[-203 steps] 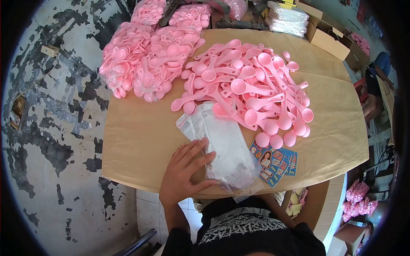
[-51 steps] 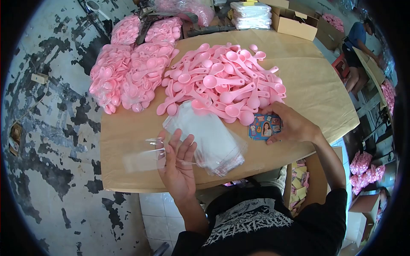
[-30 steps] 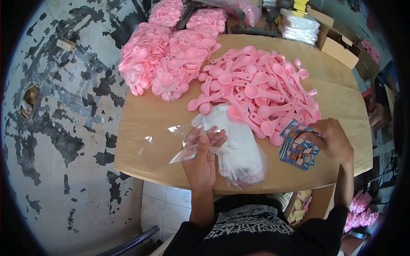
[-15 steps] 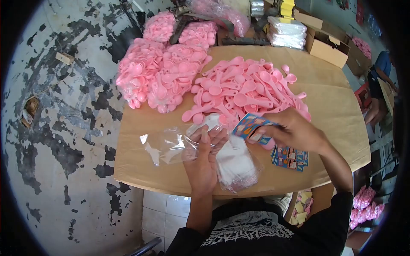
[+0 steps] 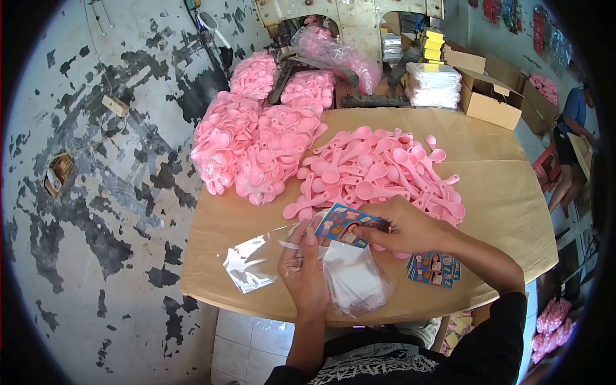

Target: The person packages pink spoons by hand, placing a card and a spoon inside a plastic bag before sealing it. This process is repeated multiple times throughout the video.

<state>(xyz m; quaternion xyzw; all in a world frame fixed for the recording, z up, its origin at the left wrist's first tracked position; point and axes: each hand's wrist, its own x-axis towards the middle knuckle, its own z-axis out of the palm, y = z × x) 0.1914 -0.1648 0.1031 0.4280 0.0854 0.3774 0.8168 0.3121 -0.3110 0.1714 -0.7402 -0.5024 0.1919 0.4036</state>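
My left hand (image 5: 304, 274) is closed on a clear plastic bag (image 5: 249, 264), which sticks out to the left over the table. A blue printed card (image 5: 339, 224) is pinched between the thumb and fingers of my right hand (image 5: 410, 226). The card's left edge comes right up to my left fingertips, at the bag's right end. Just below the card lies a pile of clear bags with white showing through (image 5: 356, 277). More of the same printed cards (image 5: 434, 268) lie in a small stack under my right forearm.
Loose pink spoons (image 5: 378, 168) are heaped behind my hands on the brown-covered table (image 5: 500, 192). Bulging bags of pink spoons (image 5: 224, 141) stand at the left. Plastic packs (image 5: 433, 86) and an open cardboard box (image 5: 491, 99) are at the back right. Another person (image 5: 571, 141) sits far right.
My right hand has brought the card left, to the fingertips of my left hand. The bag in my left hand has shifted, and the camera view has tilted upward.
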